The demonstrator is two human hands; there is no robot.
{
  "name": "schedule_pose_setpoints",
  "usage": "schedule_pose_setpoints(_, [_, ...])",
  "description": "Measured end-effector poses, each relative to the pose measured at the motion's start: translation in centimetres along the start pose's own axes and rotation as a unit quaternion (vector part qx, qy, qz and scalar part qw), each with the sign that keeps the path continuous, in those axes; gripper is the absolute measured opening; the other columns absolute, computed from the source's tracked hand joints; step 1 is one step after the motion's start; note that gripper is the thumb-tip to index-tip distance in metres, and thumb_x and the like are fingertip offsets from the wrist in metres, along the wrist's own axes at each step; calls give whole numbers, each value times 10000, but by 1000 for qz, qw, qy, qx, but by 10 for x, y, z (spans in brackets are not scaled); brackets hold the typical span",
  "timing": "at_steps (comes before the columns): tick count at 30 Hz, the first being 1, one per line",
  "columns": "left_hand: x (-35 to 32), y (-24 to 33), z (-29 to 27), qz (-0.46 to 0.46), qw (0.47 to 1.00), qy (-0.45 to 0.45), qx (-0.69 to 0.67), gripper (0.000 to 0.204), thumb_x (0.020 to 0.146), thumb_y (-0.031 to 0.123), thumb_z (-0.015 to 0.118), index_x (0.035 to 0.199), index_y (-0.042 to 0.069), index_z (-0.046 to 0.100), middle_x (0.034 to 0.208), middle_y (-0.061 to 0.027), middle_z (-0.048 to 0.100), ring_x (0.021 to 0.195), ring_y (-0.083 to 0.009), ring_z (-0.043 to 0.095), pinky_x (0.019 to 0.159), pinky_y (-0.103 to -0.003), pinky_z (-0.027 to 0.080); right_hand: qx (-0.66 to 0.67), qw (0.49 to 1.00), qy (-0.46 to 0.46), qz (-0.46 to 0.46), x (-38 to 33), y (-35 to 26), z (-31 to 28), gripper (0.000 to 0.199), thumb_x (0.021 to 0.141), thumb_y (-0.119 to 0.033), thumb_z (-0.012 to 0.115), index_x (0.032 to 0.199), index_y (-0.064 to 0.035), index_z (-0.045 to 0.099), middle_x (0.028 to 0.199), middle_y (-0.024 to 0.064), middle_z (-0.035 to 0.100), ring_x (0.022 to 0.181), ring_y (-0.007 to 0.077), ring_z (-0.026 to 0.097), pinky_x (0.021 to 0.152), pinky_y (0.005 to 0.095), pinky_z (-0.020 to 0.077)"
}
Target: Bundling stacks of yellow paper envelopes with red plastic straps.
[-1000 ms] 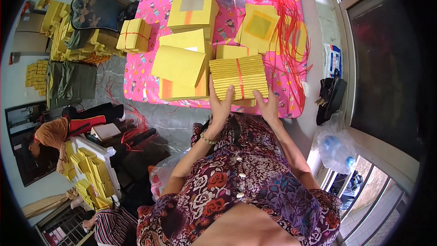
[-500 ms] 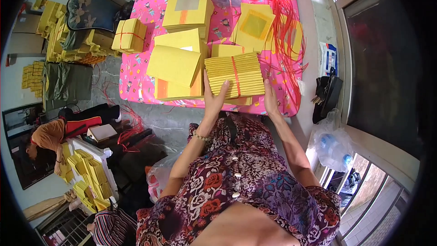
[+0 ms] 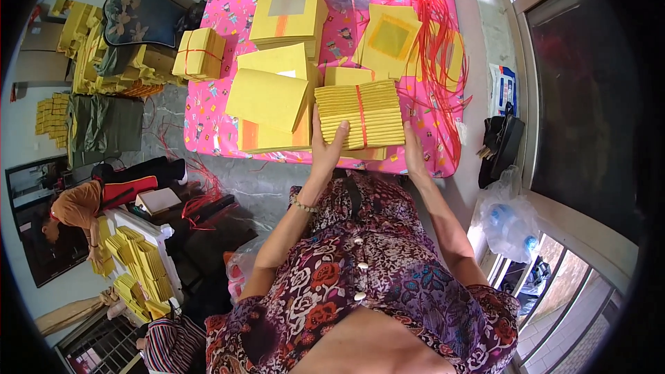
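Both hands have slid apart since the earlier frame — from under the near edge of the stack out to its two ends. I see my left hand at the left end of the tied bundle of yellow sheets, fingers spread and lying over its top edge; my right hand presses flat on the right end. So a two-sided clamp, not a closed fist. Bundle sits on the pink surface near its front edge, red string already round the middle — I judge tying done for this one, only squaring or moving left. Another tied bundle lies at the far left edge. Loose yellow sheets just left and more stacks behind remain untied; loose red strings wait at the right.
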State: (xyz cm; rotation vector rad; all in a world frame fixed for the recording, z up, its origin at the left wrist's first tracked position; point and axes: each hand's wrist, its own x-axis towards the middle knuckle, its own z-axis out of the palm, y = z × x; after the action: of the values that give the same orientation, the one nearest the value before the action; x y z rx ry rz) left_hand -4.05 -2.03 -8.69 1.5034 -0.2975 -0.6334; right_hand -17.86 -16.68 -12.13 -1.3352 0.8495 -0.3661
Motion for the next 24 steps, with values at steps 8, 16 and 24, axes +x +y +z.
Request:
schedule_pose_setpoints(8, [27,3,0,-44,999,29,11,764,941,218,599,1498,26,113,1387,-137,428,1222,-187,467,994,-299,418,19,997,-72,19,35,-38,9,646,1019,-487,246,1427,4,342,1407,139,435,1311,228,384,1104,335,264])
schedule_pose_setpoints(16, [31,2,-5,-14,999,-42,5,751,958,182,558,1494,-12,69,1389,-174,408,1216,-205,459,994,-297,407,93,986,-129,54,34,-23,4,711,1001,-557,211,1450,-14,308,1437,140,397,1312,219,384,1109,323,273])
schedule_pose_setpoints(24, [32,12,-6,-77,994,-62,-33,719,984,258,514,1493,-12,85,1408,-155,395,1246,-197,436,1024,-295,376,156,980,-112,56,34,-8,-3,699,1001,-552,229,1451,-25,316,1451,124,390,1314,227,387,1103,325,283])
